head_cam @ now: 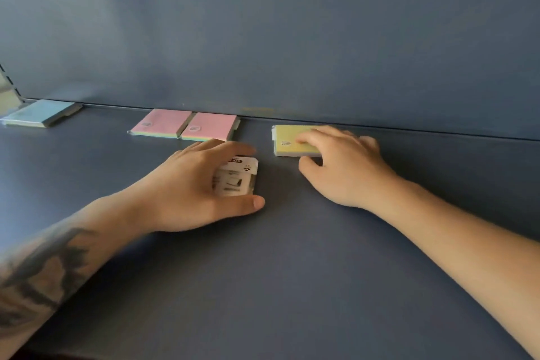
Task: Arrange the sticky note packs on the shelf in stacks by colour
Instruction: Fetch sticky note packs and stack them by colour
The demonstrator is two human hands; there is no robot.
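My left hand (198,184) grips a sticky note pack with its white printed label side up (236,177), fingers on its far edge and thumb on its near edge, low over the blue shelf (263,272). My right hand (342,164) holds a yellow pack (287,140) lying near the back wall, fingers on top and thumb at its near edge. Two pink packs (162,123) (210,126) lie side by side at the back. A light blue pack (41,112) sits at the far left.
The shelf's blue back wall (277,38) rises right behind the packs. A slotted metal upright (7,79) marks the shelf's left end. Bare shelf surface stretches in front of my hands and to the right of the yellow pack.
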